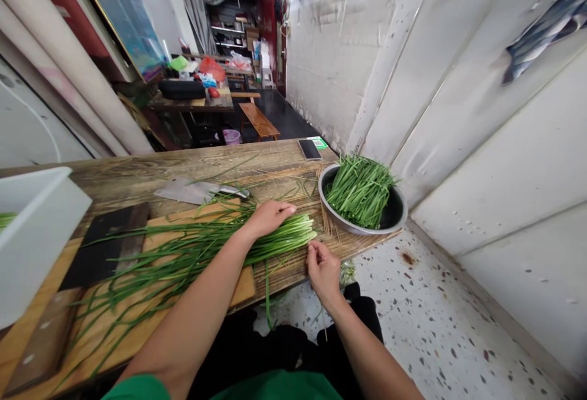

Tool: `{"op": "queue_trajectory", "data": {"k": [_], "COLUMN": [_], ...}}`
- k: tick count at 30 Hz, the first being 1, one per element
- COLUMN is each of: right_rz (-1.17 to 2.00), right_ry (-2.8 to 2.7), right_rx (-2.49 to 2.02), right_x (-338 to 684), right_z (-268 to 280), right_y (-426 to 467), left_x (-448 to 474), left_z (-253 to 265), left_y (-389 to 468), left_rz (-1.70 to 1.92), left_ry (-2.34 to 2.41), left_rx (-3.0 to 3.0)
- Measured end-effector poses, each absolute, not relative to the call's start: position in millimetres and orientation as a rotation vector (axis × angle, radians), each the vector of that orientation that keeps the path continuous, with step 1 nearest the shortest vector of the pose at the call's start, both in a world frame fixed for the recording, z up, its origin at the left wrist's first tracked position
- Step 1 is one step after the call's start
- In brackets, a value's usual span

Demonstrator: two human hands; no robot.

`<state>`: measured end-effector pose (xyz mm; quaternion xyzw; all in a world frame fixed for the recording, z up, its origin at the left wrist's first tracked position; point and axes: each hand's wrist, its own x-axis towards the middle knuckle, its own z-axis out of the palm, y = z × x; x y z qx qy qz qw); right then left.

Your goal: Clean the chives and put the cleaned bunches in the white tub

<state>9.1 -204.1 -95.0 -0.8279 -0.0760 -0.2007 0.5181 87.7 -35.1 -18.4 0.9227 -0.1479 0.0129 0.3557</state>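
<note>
A long bundle of garlic chives [183,253] lies over the wooden cutting board [243,287], pale stem ends pointing right and green leaves fanning left. My left hand [268,218] is closed over the bundle near the stem ends, thumb side up; its fingertips are partly hidden. Beside those ends, at the table's front edge, my right hand [324,270] is closed in a pinch. What sits between its fingertips is too small to make out. Thin bamboo skewers [328,219] lie beside a metal bowl [403,219] heaped with more chives [362,189].
A cleaver [186,191] lies behind the board, and a dark-bladed knife with a wooden handle [48,336] lies across its left part. A white plastic bin [41,235] stands far left. A phone [309,150] rests at the back edge. The wall [458,143] bounds the right side.
</note>
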Motion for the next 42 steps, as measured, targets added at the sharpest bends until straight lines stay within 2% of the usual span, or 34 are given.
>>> {"op": "queue_trajectory", "data": {"k": [26,35,42], "right_rz": [-0.377,-0.356,-0.432], "right_ry": [-0.24,-0.21,-0.295], "right_rx": [-1.997,-1.891,-1.868], "right_x": [9,16,25], "right_z": [-91,-85,-39], "right_y": [-207,-208,-201], "left_x": [85,65,27], "left_z": [-39,-13,6], "left_y": [-52,-48,-35], "left_rz": [-0.168,-0.054,0.2], "left_ry": [-0.234,-0.419,-0.278], "left_rx": [2.016,2.333,2.616]}}
